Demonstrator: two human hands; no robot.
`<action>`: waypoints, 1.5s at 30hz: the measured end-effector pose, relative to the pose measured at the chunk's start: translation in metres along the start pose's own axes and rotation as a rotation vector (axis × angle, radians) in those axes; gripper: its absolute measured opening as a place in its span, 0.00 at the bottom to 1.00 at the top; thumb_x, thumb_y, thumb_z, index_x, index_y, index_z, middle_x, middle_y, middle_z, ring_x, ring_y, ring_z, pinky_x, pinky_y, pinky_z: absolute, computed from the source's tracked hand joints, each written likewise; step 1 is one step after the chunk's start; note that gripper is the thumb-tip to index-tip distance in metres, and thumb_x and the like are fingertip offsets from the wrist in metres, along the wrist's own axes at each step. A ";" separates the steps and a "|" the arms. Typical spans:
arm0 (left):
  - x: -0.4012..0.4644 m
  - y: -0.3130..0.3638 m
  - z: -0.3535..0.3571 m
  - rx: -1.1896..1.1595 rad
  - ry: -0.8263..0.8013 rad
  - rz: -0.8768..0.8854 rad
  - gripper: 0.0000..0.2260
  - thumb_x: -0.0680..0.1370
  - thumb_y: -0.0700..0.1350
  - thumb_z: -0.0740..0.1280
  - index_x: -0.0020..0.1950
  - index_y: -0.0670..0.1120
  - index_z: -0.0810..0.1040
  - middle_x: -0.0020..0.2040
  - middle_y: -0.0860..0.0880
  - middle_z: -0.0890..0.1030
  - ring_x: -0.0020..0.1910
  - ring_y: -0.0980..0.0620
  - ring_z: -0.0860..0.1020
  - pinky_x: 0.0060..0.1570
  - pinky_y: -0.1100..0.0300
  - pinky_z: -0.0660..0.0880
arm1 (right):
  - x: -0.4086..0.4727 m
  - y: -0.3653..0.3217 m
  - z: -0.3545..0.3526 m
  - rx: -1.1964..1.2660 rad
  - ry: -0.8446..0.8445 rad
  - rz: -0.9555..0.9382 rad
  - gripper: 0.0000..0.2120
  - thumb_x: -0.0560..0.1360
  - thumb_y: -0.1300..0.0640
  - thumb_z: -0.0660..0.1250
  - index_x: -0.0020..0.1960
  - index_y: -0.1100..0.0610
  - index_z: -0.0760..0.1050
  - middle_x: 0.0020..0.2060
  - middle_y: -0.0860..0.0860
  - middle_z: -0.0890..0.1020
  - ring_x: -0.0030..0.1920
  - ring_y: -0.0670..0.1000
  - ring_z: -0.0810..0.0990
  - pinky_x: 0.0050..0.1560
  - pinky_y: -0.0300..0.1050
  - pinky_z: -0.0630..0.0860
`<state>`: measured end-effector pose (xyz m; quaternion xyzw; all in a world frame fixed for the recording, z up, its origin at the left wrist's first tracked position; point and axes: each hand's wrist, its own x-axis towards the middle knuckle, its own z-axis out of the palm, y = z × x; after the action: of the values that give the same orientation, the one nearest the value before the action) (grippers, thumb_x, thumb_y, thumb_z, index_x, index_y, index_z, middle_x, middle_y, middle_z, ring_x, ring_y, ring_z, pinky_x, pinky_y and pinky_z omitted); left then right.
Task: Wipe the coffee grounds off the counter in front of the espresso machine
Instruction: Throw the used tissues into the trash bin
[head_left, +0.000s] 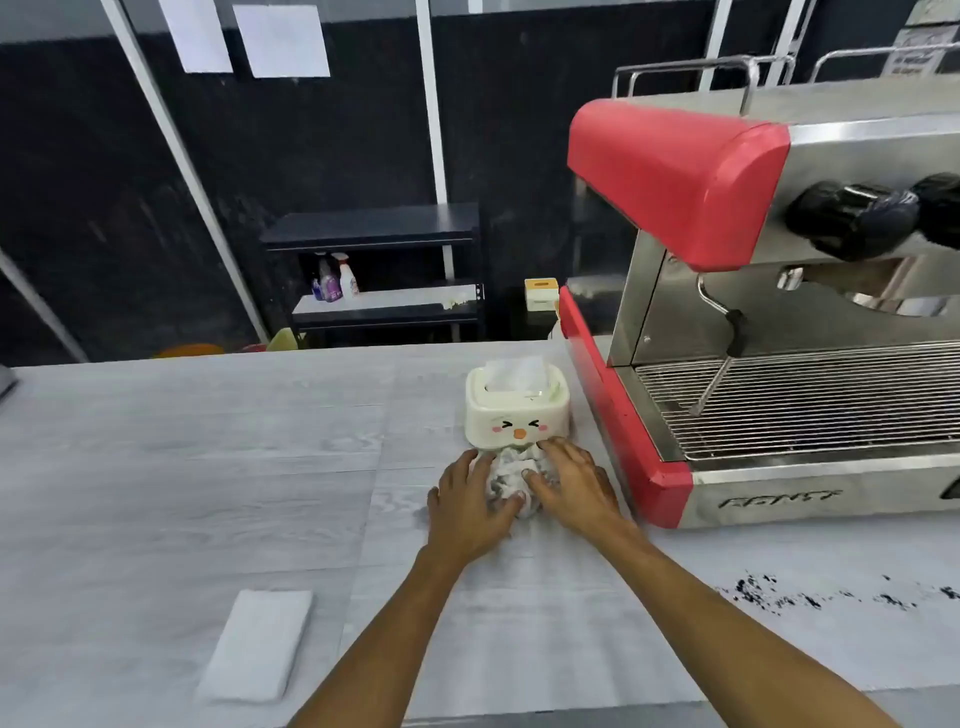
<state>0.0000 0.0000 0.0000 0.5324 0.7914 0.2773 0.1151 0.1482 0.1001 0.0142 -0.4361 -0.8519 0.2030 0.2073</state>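
Dark coffee grounds (810, 597) lie scattered on the grey counter (208, 467) at the right, in front of the red and steel espresso machine (753, 312). A crumpled white cloth (511, 475) sits on the counter just in front of a cream tissue box with a cartoon face (514, 410). My left hand (470, 506) and my right hand (569, 483) both press on the cloth from either side, fingers curled around it. The cloth is well to the left of the grounds.
A folded white cloth (257, 644) lies flat near the counter's front left. The machine's drip tray grille (805, 400) and steam wand (719, 358) stand to the right. Behind the counter is a dark shelf (384, 275) with spray bottles.
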 end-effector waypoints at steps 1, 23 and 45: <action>0.003 -0.003 0.003 -0.007 -0.010 0.000 0.36 0.70 0.70 0.56 0.76 0.56 0.62 0.77 0.54 0.62 0.75 0.49 0.61 0.69 0.43 0.62 | 0.002 0.000 0.004 -0.002 0.010 0.006 0.25 0.75 0.44 0.66 0.69 0.52 0.69 0.68 0.49 0.72 0.66 0.55 0.70 0.63 0.51 0.70; 0.006 -0.029 0.037 0.017 0.092 0.137 0.26 0.76 0.59 0.63 0.72 0.51 0.70 0.68 0.51 0.74 0.69 0.49 0.71 0.70 0.40 0.62 | -0.002 0.030 0.036 0.117 0.024 0.000 0.23 0.73 0.67 0.64 0.67 0.55 0.74 0.62 0.51 0.78 0.63 0.51 0.73 0.63 0.34 0.62; -0.006 -0.036 0.033 0.116 0.082 -0.017 0.26 0.80 0.59 0.51 0.70 0.49 0.75 0.73 0.45 0.73 0.76 0.39 0.63 0.73 0.37 0.54 | -0.014 0.020 0.035 0.119 0.070 -0.151 0.18 0.76 0.66 0.64 0.65 0.60 0.74 0.61 0.56 0.78 0.61 0.56 0.74 0.64 0.45 0.67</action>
<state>-0.0096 -0.0045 -0.0478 0.5196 0.8147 0.2517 0.0541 0.1502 0.0937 -0.0276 -0.3643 -0.8610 0.2215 0.2774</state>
